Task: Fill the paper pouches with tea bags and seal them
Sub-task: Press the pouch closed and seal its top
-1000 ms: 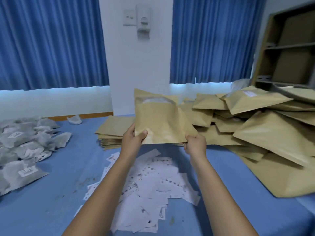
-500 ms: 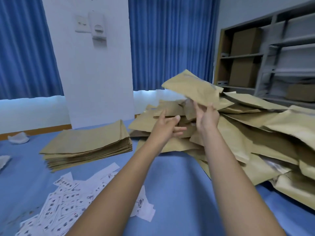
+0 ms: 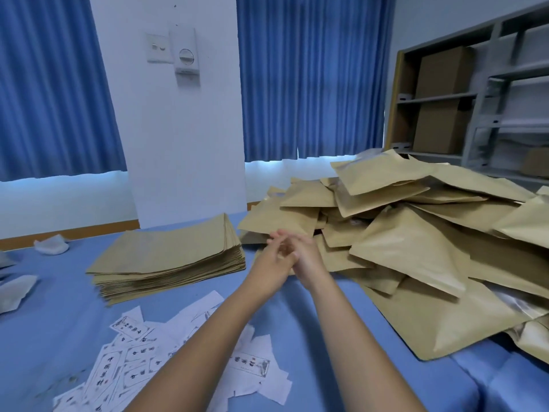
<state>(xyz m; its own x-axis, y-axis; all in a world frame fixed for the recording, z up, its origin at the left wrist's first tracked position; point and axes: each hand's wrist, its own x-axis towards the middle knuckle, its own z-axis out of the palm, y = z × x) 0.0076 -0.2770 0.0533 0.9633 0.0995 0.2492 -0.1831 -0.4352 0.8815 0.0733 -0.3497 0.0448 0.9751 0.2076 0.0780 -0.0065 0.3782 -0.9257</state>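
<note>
Head view, my grip: released on both sides. My left hand [image 3: 274,263] and right hand [image 3: 309,255] meet with loose fingers overlapping, and they hold nothing.
Just changed: a second ago both hands held one tan paper pouch upright by its lower edge. Half a second ago my right hand was lifting it over the pile. Now it has left my hands.
Where that pouch is: somewhere in the loose heap of filled tan paper pouches [image 3: 416,251], just beyond my hands and to their right. I cannot tell which one it is.
Empty stock: the neat flat stack of unfilled tan paper pouches [image 3: 169,257] lies just left of my hands.
Labels: white printed paper slips [image 3: 133,349] lie scattered on the blue tabletop [image 3: 312,328], under and beside my left forearm.
Tea bags: a few pale grey-white packets [image 3: 15,289] show at the far left edge, well apart from my hands.
Meaning for the task: I judge one pouch done and the cycle starting over. The next move calls for a fresh pouch off the stack and a reach far left for tea bags.
Risk: the heap slopes toward the tabletop edge at the right, so another toss could slide pouches off.
</note>
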